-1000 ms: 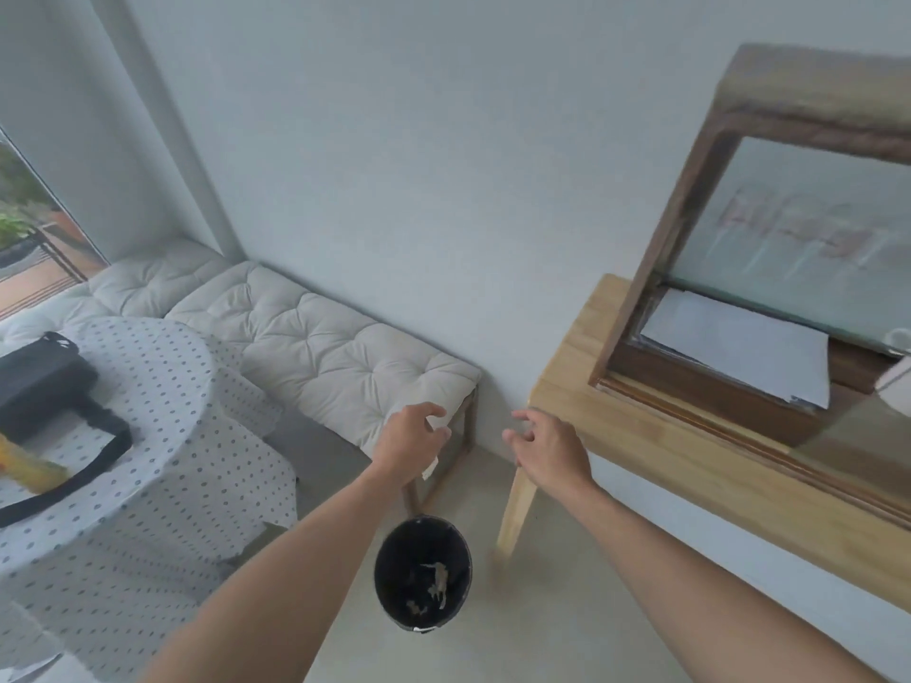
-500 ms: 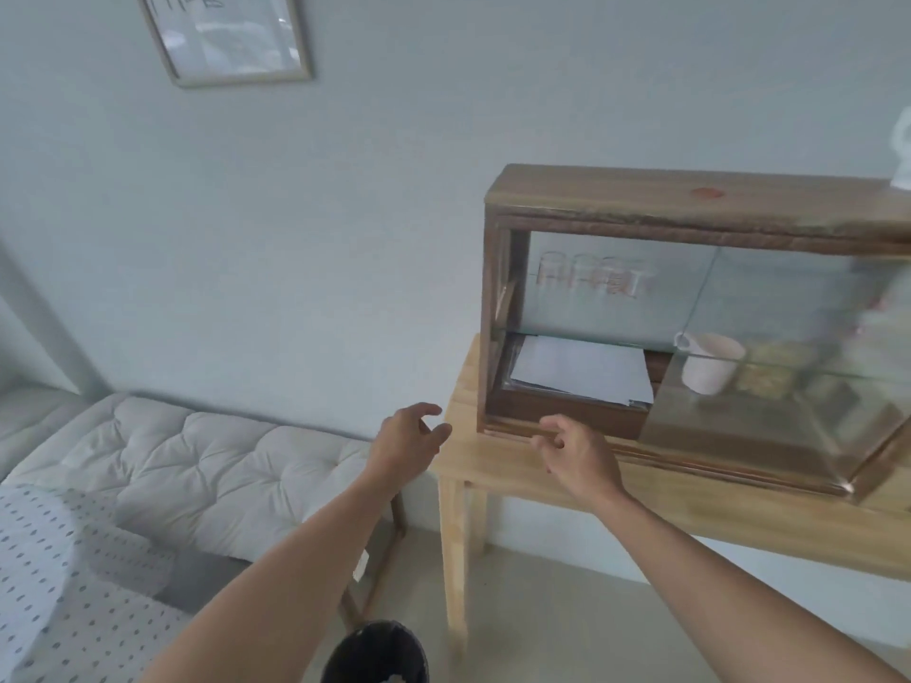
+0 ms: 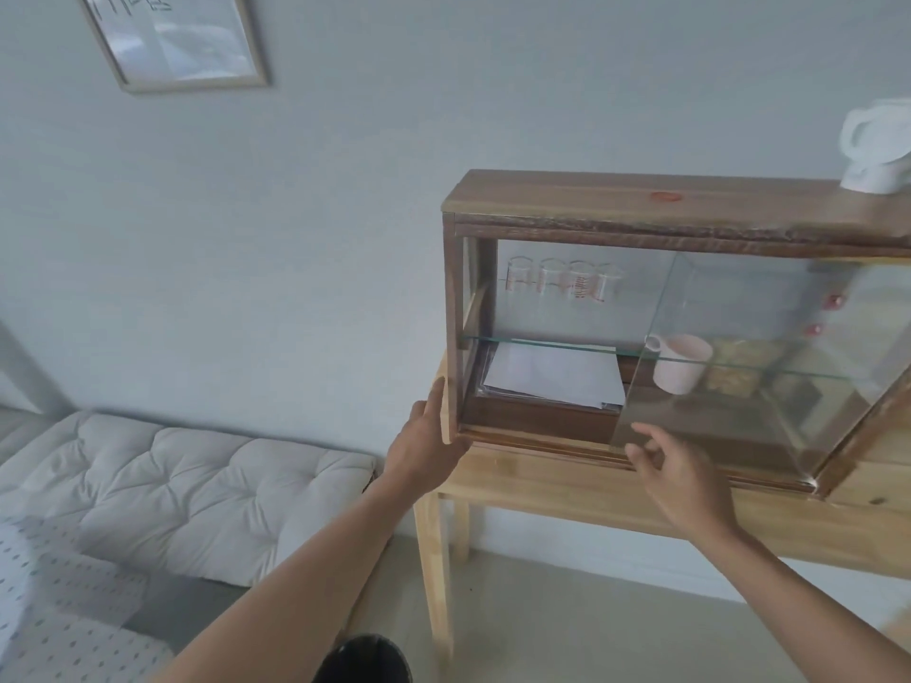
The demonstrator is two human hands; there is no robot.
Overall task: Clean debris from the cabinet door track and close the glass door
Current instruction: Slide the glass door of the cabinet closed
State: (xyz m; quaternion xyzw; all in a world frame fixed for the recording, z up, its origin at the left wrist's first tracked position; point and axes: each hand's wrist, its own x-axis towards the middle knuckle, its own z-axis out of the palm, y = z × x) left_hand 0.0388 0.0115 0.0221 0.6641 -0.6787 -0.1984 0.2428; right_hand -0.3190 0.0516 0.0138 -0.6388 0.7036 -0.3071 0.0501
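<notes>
A wooden cabinet [image 3: 581, 197] stands on a light wooden table [image 3: 567, 490]. Its sliding glass door [image 3: 769, 357] covers the right part; the left part stands open, showing a stack of white papers [image 3: 552, 374]. The door track [image 3: 537, 438] runs along the cabinet's bottom front. My left hand [image 3: 426, 443] lies flat against the cabinet's lower left corner, fingers extended. My right hand [image 3: 675, 478] hovers in front of the glass door's lower left edge, fingers spread, holding nothing.
A white cup [image 3: 680, 362] and glasses [image 3: 562, 283] sit inside the cabinet; a white jug [image 3: 877, 150] stands on top. A cushioned bench [image 3: 187, 490] runs along the wall to the left. A black bin [image 3: 365, 660] is on the floor below. A framed picture [image 3: 172, 37] hangs above.
The view lifted from the floor bin to the cabinet. My left hand moved right onto the cabinet's left corner. My right hand moved right and up to the glass door's edge.
</notes>
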